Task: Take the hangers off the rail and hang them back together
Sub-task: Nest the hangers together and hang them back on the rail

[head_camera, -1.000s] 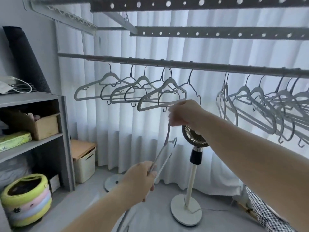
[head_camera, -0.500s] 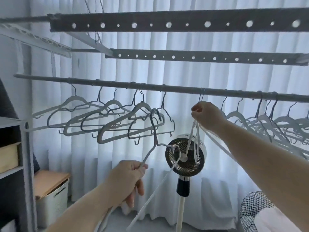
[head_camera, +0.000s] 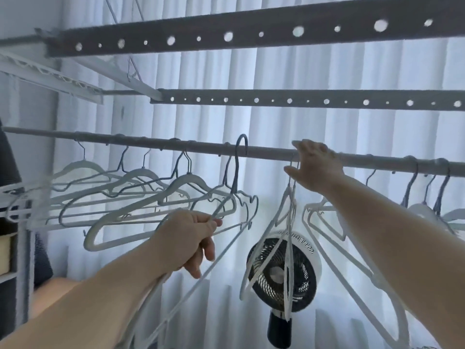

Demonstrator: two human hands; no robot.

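A grey rail (head_camera: 141, 139) crosses the view with several pale hangers (head_camera: 120, 195) hanging on its left part and more hangers (head_camera: 422, 210) on its right. My left hand (head_camera: 186, 240) grips the shoulder of a white hanger (head_camera: 226, 238) whose dark hook rises just above the rail. My right hand (head_camera: 312, 167) is up at the rail, its fingers pinching the hook of a second white hanger (head_camera: 284, 238) that dangles edge-on below it.
Two perforated bars (head_camera: 251, 34) run overhead above the rail. A standing fan (head_camera: 284, 270) sits behind the dangling hanger, in front of white curtains (head_camera: 302, 122). A grey shelf unit (head_camera: 15, 248) stands at the left edge.
Both hands have risen. My right hand carried its hanger from below the rail up to it; my left hand lifted its hanger until the hook reached above the rail. The camera tilted upward.
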